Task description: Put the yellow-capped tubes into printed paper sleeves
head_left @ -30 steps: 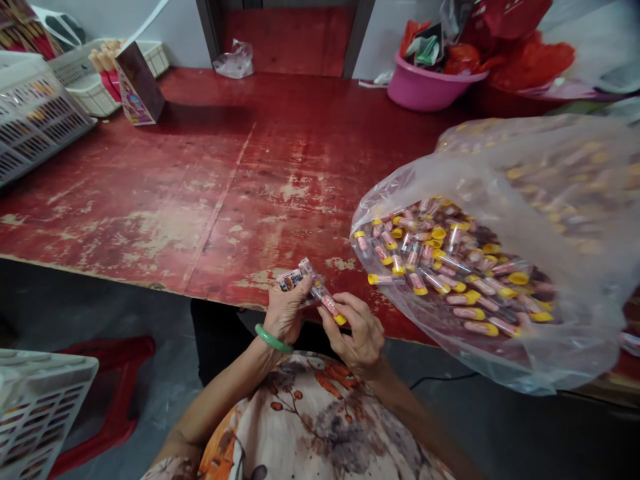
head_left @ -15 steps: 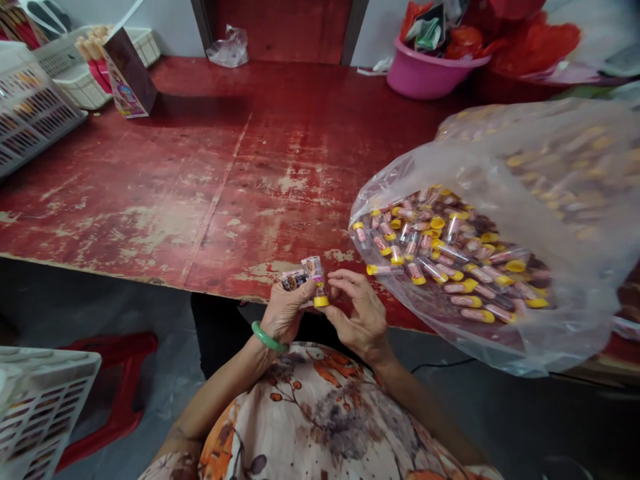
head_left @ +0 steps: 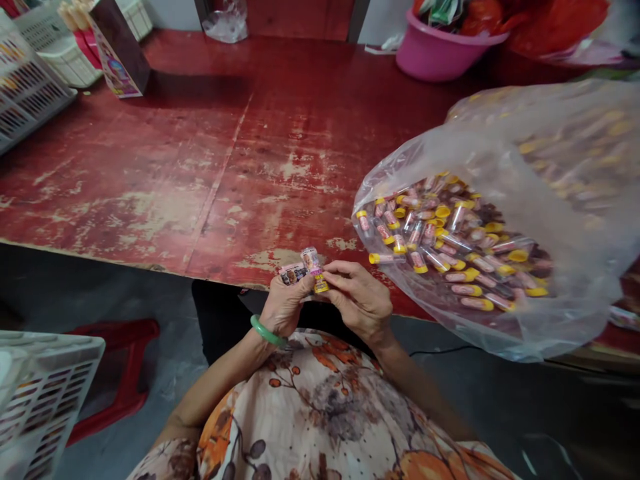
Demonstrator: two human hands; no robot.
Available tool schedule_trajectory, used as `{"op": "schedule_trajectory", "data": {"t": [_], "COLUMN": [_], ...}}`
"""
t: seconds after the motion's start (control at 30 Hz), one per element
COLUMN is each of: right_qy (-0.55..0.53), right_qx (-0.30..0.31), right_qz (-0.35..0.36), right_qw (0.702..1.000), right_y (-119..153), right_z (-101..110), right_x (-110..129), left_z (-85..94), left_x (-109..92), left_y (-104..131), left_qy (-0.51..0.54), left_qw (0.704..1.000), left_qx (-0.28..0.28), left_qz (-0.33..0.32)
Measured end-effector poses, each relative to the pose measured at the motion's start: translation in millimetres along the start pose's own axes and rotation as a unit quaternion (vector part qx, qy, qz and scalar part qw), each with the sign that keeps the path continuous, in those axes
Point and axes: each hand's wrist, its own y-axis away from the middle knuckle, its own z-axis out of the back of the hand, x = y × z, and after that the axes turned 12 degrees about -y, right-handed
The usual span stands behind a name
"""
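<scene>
Both hands meet at the table's front edge. My left hand, with a green bangle at the wrist, is closed on a bundle of small printed labels. Its thumb presses against a small tube with a yellow end, which has a printed label against it. My right hand has its thumb and fingers pinched at the right side of this tube. The fingers partly hide where they grip. To the right, several yellow-capped clear tubes with pink inside lie in the mouth of a plastic bag.
The worn red table spans the front. At the back left are white baskets and a printed box. A pink tub stands at the back right. Lower left are a white crate and a red stool.
My right fingers have closed in from slightly apart to a pinch at the tube. The tube has tilted a little, and less of its yellow end shows. The whole view has shifted slightly.
</scene>
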Motion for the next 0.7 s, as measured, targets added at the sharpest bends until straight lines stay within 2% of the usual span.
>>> {"op": "schedule_trajectory", "data": {"t": [0.2,0.47,0.7], "right_qy": [0.077,0.131,0.167], "right_qx": [-0.021,-0.03,-0.014], "right_qz": [0.059,0.08,0.086], "right_qw": [0.995,0.988,0.982], "right_y": [8.5,12.5,13.3], "right_z": [-4.3,-8.5,-7.8], "right_x": [-0.4,-2.4,-4.0], "left_z": [-2.7,-3.0,-4.5], "left_x": [0.0,3.2,-0.4], "left_y": [0.7,3.6,2.6], "left_qy": [0.001,0.0,0.009], "left_qw": [1.0,1.0,1.0], "left_qx": [0.008,0.005,-0.008], "left_qz": [-0.009,-0.011,0.003]}}
